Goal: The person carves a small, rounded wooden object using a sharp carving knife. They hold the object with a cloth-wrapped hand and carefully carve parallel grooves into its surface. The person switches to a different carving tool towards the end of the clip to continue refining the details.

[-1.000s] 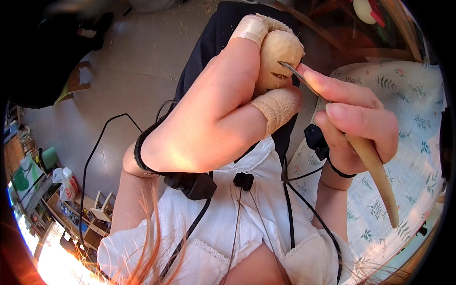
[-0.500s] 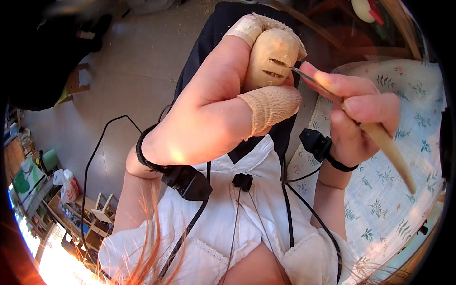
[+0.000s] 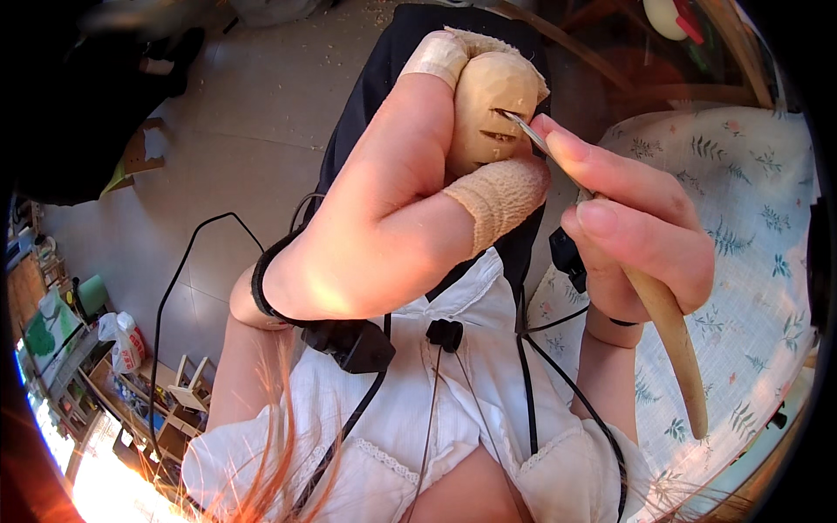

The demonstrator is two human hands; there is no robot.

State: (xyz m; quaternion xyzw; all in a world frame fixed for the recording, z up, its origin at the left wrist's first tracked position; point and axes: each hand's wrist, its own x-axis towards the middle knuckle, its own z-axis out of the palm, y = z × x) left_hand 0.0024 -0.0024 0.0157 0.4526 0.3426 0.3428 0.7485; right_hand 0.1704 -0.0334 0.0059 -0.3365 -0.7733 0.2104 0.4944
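A pale, rounded wooden carving [image 3: 490, 85] with dark slits cut across its face sits in my left hand [image 3: 379, 209]. My left fingers are closed around it, with beige wrappings on finger and thumb. My right hand [image 3: 645, 227] grips a carving tool with a thin metal blade and a long, curved, light wooden handle [image 3: 671, 349]. The blade's tip is at the upper slit, and the handle slants down to the right. Both hands are raised over my dark-clad lap.
A floral cloth-covered surface [image 3: 741, 305] lies at my right beside wooden framing [image 3: 593, 61]. Black cables [image 3: 198, 261] loop near my arms. Shelves with clutter and a white plastic bag [image 3: 122, 340] stand at lower left. A dark-clothed leg [image 3: 179, 57] is at upper left.
Since half a second ago the blade has moved left onto the upper slit, and my right hand and the handle's end have come down. The carving has drifted slightly left over the past second.
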